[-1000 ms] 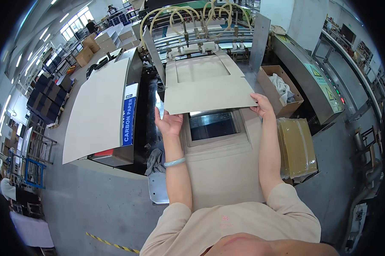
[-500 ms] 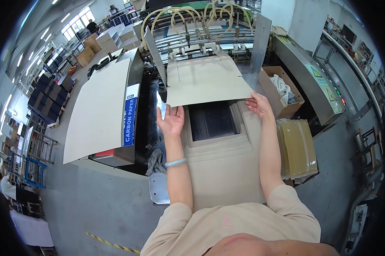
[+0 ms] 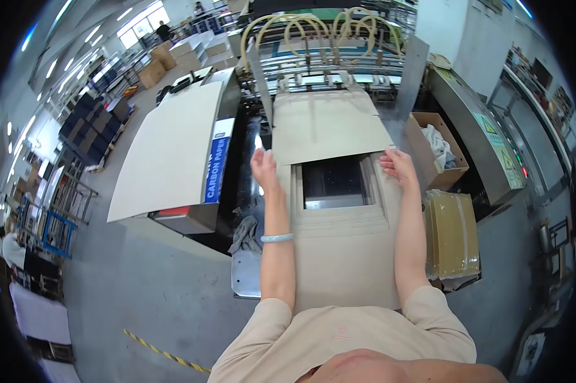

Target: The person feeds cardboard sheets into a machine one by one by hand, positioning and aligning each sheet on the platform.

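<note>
Ideally, light, even guidance at both near corners keeps the board [image 3: 326, 127] square; the left hand [image 3: 264, 171] is loosely open and empty beside one corner, while the right hand [image 3: 401, 167] bends at the other, its pinch unclear. Beyond and between them, the board slopes over the stack [image 3: 345, 271] toward the rollers [image 3: 329, 80].

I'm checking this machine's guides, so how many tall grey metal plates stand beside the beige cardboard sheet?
2: a tall grey metal plate left of the flat beige cardboard sheet, and another to its right. Others may be hidden behind.
</note>
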